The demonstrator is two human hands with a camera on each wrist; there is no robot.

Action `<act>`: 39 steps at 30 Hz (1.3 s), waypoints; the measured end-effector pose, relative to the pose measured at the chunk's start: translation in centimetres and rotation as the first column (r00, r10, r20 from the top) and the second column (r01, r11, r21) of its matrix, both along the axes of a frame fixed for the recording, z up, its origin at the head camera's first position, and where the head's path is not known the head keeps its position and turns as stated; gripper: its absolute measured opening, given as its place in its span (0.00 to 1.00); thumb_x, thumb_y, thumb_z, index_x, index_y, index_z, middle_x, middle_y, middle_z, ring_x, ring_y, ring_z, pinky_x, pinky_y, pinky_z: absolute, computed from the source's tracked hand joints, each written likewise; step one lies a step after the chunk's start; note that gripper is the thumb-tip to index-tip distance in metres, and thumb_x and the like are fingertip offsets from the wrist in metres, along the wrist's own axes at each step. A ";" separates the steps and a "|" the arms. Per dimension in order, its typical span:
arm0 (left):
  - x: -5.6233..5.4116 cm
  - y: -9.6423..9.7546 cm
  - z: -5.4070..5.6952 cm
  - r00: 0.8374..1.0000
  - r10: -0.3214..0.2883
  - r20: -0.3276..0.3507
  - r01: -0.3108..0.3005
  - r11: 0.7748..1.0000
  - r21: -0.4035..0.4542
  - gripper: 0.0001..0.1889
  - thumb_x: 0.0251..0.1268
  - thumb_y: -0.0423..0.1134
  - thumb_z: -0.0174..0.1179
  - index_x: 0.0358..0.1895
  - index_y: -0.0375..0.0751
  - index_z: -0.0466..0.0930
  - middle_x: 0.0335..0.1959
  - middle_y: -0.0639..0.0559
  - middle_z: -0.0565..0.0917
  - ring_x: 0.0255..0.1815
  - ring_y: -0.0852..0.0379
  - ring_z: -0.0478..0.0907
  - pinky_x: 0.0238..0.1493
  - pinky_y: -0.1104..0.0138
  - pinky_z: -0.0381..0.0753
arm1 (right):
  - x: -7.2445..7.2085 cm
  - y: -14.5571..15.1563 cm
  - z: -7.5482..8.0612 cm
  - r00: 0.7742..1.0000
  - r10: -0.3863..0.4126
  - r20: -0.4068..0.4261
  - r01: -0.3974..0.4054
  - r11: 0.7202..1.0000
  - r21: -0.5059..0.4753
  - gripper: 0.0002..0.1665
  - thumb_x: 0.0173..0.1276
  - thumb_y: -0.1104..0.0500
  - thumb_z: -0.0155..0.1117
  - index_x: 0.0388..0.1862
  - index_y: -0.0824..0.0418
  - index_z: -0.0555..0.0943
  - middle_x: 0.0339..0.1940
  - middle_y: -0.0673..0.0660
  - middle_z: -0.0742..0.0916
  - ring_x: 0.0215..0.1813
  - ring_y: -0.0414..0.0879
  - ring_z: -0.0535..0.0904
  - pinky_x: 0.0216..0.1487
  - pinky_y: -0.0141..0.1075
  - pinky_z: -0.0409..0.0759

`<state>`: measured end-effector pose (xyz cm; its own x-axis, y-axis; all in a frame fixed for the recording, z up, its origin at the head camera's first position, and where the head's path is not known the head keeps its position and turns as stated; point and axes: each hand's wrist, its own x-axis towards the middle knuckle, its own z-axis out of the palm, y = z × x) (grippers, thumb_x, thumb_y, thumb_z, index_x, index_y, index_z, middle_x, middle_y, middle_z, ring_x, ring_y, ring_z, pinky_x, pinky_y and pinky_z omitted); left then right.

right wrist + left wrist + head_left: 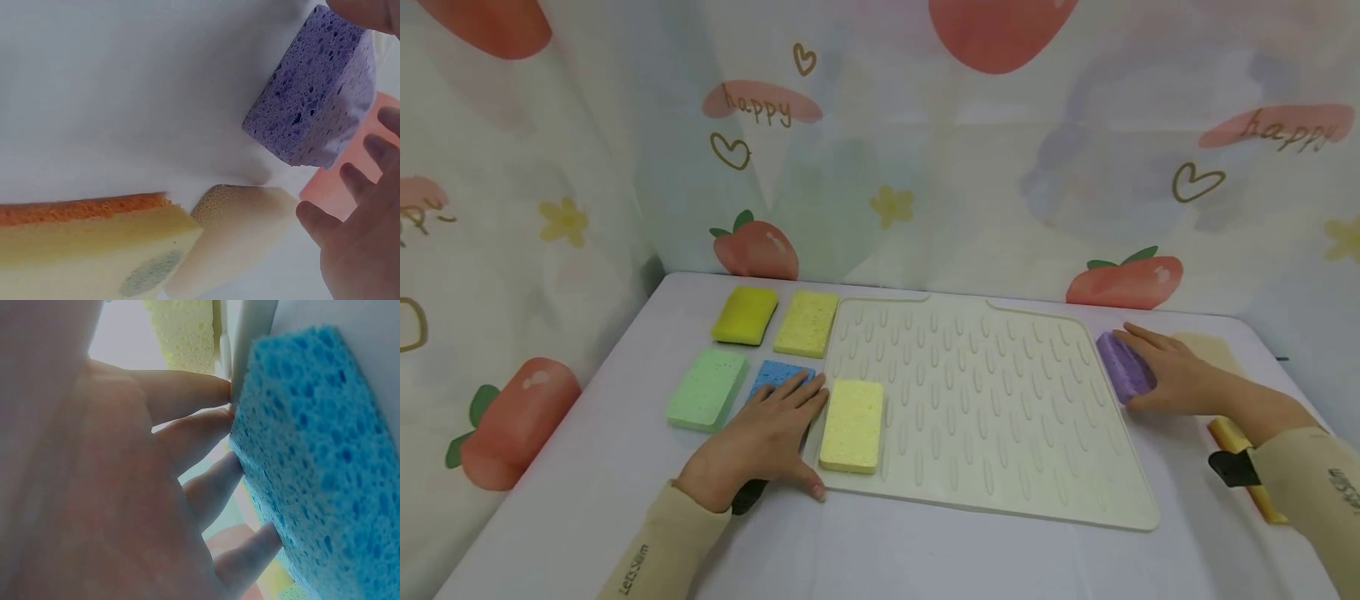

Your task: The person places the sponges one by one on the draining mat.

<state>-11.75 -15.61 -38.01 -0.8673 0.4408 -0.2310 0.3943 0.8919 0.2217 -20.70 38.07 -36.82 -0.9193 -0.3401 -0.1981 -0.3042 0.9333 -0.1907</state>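
Observation:
My left hand (769, 433) is spread at the left edge of a cream ridged mat (1000, 400). Its fingers stretch over a blue sponge (782, 375), and fingertips touch its side in the left wrist view. The thumb lies by the mat's near left corner. On the mat, right of this hand, lies a light yellow sponge (852, 425). Past the mat's right edge, my right hand (1180, 375) holds a purple sponge (1122, 367) between thumb at the near end and fingertip at the far end. In the right wrist view, the other fingers are spread.
Left of the mat lie a green sponge (707, 389), a bright yellow sponge (745, 315) with a dark underside and a pale yellow sponge (807, 323). A beige sponge (1213, 348) and a yellow-orange sponge (81, 240) lie by my right arm. A patterned cloth (880, 142) hangs behind.

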 end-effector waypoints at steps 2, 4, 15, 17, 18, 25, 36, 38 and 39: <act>0.0 0.0 0.0 1.000 0.000 -0.001 0.000 1.000 -0.001 0.68 0.31 0.73 0.74 0.78 0.40 0.56 0.81 0.46 0.53 0.82 0.42 0.46 0.76 0.39 0.51 | -0.1 0.0 -0.1 1.000 -0.009 0.019 0.009 1.000 0.011 0.67 0.50 0.49 0.78 0.79 0.67 0.47 0.76 0.75 0.54 0.70 0.78 0.51 0.65 0.75 0.54; 0.0 0.1 -0.1 1.000 0.001 -0.002 -0.001 1.000 -0.004 0.68 0.31 0.73 0.74 0.78 0.40 0.56 0.81 0.47 0.53 0.82 0.42 0.46 0.76 0.39 0.51 | -0.2 0.0 -0.2 0.999 -0.013 0.032 0.012 1.000 0.021 0.68 0.50 0.49 0.78 0.79 0.66 0.46 0.76 0.75 0.54 0.70 0.78 0.51 0.65 0.76 0.54; -0.1 0.1 -0.2 1.000 0.010 0.002 -0.010 1.000 -0.005 0.69 0.30 0.73 0.74 0.78 0.40 0.56 0.81 0.48 0.53 0.83 0.43 0.45 0.77 0.39 0.51 | -0.7 -0.4 -0.1 0.999 -0.006 0.054 0.003 0.998 0.066 0.66 0.46 0.57 0.76 0.77 0.69 0.47 0.75 0.79 0.53 0.68 0.80 0.49 0.65 0.76 0.52; -0.1 0.1 -0.3 1.000 0.013 0.007 -0.013 1.000 -0.006 0.69 0.30 0.73 0.74 0.78 0.41 0.55 0.82 0.48 0.52 0.83 0.44 0.44 0.77 0.39 0.50 | -0.8 -0.6 -0.1 0.998 -0.009 0.057 0.005 0.998 0.070 0.66 0.45 0.57 0.77 0.77 0.68 0.47 0.75 0.79 0.53 0.68 0.80 0.49 0.65 0.76 0.52; -0.1 0.1 -0.3 1.000 0.014 0.007 -0.014 1.000 -0.007 0.69 0.30 0.73 0.74 0.78 0.41 0.55 0.82 0.48 0.52 0.83 0.44 0.44 0.77 0.39 0.50 | -0.9 -0.6 -0.1 0.998 -0.008 0.059 0.004 0.998 0.068 0.67 0.45 0.57 0.77 0.76 0.68 0.46 0.74 0.80 0.53 0.68 0.79 0.49 0.66 0.75 0.51; -0.2 0.1 -0.3 1.000 0.016 0.008 -0.016 1.000 -0.006 0.68 0.30 0.73 0.75 0.78 0.41 0.55 0.82 0.48 0.52 0.83 0.44 0.44 0.77 0.40 0.50 | -1.0 -0.6 -0.2 1.000 -0.001 0.021 0.000 0.999 0.044 0.66 0.40 0.58 0.79 0.74 0.66 0.50 0.70 0.76 0.62 0.66 0.75 0.55 0.65 0.73 0.53; -0.1 0.1 -0.3 1.000 0.019 0.005 -0.019 1.000 -0.007 0.68 0.30 0.72 0.75 0.78 0.41 0.56 0.81 0.48 0.53 0.83 0.44 0.44 0.77 0.40 0.50 | -0.7 -0.3 0.6 0.998 0.005 -0.068 0.000 0.997 0.077 0.65 0.43 0.54 0.81 0.74 0.67 0.52 0.68 0.75 0.63 0.62 0.75 0.59 0.59 0.75 0.65; -0.1 0.1 -0.3 1.000 0.021 0.006 -0.021 1.000 -0.004 0.68 0.30 0.72 0.75 0.78 0.41 0.56 0.81 0.48 0.53 0.83 0.44 0.44 0.77 0.40 0.50 | -0.4 -0.5 1.0 0.997 0.003 -0.078 0.003 0.998 0.066 0.65 0.43 0.54 0.81 0.74 0.67 0.52 0.68 0.75 0.63 0.62 0.76 0.59 0.58 0.75 0.65; -0.1 0.1 -0.3 1.000 0.022 0.006 -0.021 1.000 -0.001 0.68 0.30 0.72 0.75 0.78 0.41 0.56 0.81 0.48 0.53 0.83 0.44 0.44 0.77 0.40 0.50 | -0.2 -0.6 1.1 0.996 0.004 -0.085 0.001 0.998 0.059 0.65 0.43 0.54 0.81 0.74 0.67 0.52 0.68 0.75 0.63 0.62 0.76 0.58 0.58 0.75 0.65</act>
<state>-11.81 -15.48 -38.28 -0.8751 0.4218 -0.2371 0.3736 0.9004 0.2229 -20.95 37.44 -35.68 -0.9333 -0.3310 -0.1391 -0.3179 0.9419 -0.1085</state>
